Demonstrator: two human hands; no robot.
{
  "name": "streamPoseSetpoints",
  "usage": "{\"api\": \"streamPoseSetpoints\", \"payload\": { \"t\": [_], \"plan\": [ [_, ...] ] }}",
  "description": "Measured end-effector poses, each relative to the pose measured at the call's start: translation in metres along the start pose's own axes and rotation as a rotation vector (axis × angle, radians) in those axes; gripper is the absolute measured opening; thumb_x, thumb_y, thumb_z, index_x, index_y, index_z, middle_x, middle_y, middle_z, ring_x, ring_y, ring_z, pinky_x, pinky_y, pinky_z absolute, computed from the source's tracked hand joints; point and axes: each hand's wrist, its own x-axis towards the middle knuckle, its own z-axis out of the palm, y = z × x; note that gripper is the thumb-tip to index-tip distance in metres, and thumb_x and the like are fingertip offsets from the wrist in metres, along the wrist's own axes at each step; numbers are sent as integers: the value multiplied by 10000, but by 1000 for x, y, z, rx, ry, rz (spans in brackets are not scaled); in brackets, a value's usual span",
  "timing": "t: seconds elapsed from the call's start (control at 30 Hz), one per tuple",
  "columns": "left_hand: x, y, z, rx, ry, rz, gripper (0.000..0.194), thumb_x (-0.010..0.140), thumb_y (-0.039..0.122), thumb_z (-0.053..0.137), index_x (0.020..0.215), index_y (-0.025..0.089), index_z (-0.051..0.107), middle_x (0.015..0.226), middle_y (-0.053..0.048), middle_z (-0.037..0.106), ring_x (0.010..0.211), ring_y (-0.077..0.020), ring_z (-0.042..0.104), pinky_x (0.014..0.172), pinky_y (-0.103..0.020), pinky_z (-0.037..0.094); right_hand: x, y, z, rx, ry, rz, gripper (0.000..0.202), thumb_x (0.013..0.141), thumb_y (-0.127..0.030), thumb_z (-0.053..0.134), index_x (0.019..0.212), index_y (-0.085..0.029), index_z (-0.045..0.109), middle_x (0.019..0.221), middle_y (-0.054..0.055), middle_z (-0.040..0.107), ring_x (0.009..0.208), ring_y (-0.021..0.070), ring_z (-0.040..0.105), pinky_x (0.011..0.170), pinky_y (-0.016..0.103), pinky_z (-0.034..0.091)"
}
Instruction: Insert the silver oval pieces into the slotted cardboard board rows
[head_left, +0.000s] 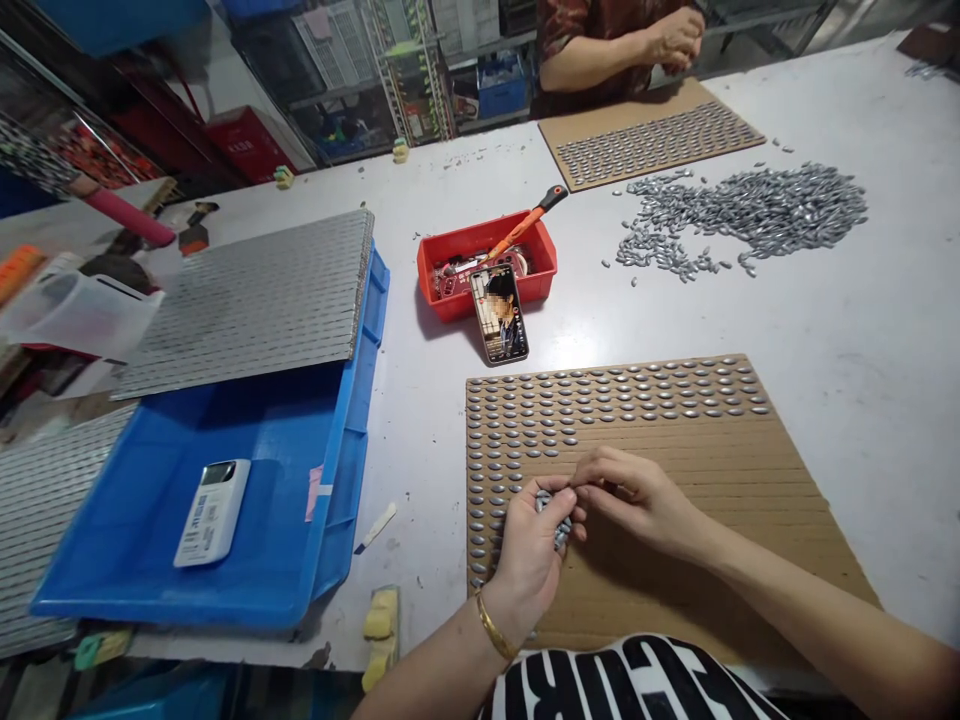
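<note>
My left hand (534, 545) is curled around a handful of small silver, pointed-oval metal pieces (555, 522). Close against its fingertips, my right hand (637, 500) has thumb and fingers pinched together; whatever is between them is too small to make out. Both hands are above a brown cardboard sheet (697, 520) with shallow parallel grooves. Rows of the same silver pieces (637, 392) lie on it along its far and left parts. My left hand covers some of the lower left rows.
A phone (501, 315) leans on a red bin (487, 240) with an orange-handled tool (525, 225). Loose silver pieces (780, 210) lie at right. A co-worker's hands (675, 40) are behind another filled board (660, 140). A blue crate (300, 560) stands left, partly under a silver-covered sheet (262, 300).
</note>
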Motion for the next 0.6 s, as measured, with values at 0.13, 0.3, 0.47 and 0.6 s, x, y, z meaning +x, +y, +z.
{"api": "streamPoseSetpoints", "payload": {
  "t": [0.13,0.3,0.47,0.6],
  "plan": [
    [-1,-1,0,41,7,7,243,702,317,756,822,154,621,642,4,593,519,-68,508,508,-188,341,-2,5,-1,129,-65,118,162,908,-276,535,833,-180,641,795,34,641,724,144,604,651,258,491],
    [0,-2,-2,46,25,11,287,659,316,788,831,146,635,633,11,588,509,-60,497,508,-187,337,-4,8,3,117,-77,149,165,906,-294,534,860,-172,635,785,40,662,715,153,608,642,267,504],
    [0,-3,-2,20,31,25,273,661,305,779,829,160,621,643,6,605,523,-74,521,514,-195,363,-9,7,2,-105,-39,-51,193,940,-267,485,996,-199,657,861,72,664,762,158,615,688,279,509],
    [-2,-3,-1,-46,28,22,294,737,315,682,967,137,635,844,-79,675,659,-142,617,539,-232,428,-6,24,-2,-223,62,-100,186,945,-248,473,992,-207,648,888,77,668,791,166,626,703,288,515]
  ]
}}
